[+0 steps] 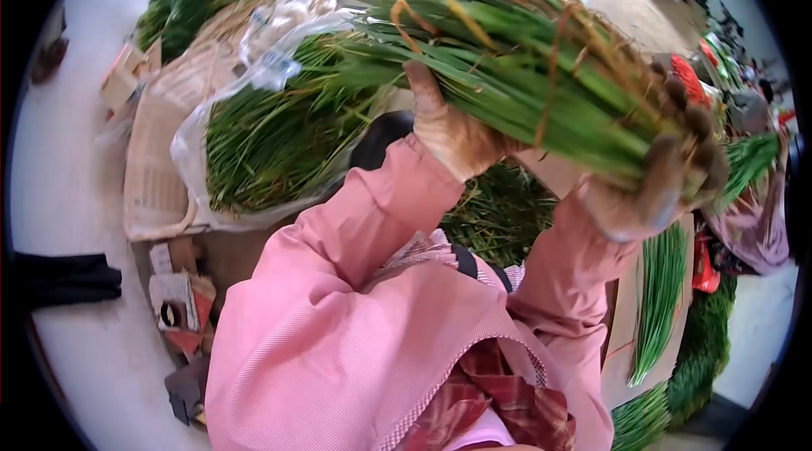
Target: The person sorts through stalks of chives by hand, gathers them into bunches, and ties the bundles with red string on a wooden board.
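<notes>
A large bunch of chives (507,70), long flat green leaves with some dry brown strands, is held up in front of me. It lies slantwise, leaf tips to the upper left and root ends to the right. My left hand (452,129) supports it from below near the middle, thumb raised along its near side. At the root ends my right hand (647,193) is closed around it, slightly blurred, its fingers dark with dirt. Below the bunch, more loose green leaves (499,210) lie in front of my body.
To the left, a wicker basket (156,163) lined with a clear plastic bag (190,142) holds a heap of green leaves (279,129). On the right, sorted chives (660,299) lie on a board. Another green pile (190,2) stands at the far left. People's belongings crowd the right edge.
</notes>
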`<act>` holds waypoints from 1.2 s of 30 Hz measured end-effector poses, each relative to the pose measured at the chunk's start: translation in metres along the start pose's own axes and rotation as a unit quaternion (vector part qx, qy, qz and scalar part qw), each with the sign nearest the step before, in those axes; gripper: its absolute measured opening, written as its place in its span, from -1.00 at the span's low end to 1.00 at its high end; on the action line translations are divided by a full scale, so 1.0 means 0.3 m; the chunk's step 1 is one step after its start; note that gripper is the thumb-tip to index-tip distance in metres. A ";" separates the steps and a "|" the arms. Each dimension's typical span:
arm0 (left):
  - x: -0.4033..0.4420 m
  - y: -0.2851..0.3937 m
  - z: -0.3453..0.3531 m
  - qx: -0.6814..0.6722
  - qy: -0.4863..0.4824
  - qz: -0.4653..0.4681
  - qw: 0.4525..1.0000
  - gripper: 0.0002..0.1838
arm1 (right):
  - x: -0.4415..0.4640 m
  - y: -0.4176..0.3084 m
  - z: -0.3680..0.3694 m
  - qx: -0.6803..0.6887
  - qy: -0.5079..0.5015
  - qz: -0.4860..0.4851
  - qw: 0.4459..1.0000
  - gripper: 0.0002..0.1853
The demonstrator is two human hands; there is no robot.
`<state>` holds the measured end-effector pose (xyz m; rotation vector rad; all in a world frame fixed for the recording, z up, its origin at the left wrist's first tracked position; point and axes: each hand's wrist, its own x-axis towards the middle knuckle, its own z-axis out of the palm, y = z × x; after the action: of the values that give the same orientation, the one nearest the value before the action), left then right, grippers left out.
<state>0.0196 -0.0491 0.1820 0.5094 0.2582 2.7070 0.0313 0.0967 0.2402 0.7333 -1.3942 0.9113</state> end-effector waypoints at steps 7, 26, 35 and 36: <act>0.194 -0.129 -0.111 0.064 0.012 0.079 0.995 -0.02 | -0.119 -0.108 -0.159 0.154 -0.169 0.105 0.968 -0.72; 0.484 -0.192 -0.482 0.240 -0.048 -0.116 0.963 -0.24 | 0.085 0.686 -0.199 0.067 -0.485 0.666 0.564 0.18; 0.872 -0.218 -0.223 0.683 -0.310 0.036 0.660 -0.49 | 0.296 0.692 -0.118 0.137 -0.188 0.351 0.907 -0.36; 0.879 -0.248 -0.171 0.524 -0.342 0.000 0.780 -0.46 | 0.296 0.695 -0.139 0.133 -0.185 0.350 0.909 -0.36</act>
<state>-0.2038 0.1165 0.1996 1.6961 1.5272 1.9124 -0.1335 0.2431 0.3074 0.6249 -1.9500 1.6094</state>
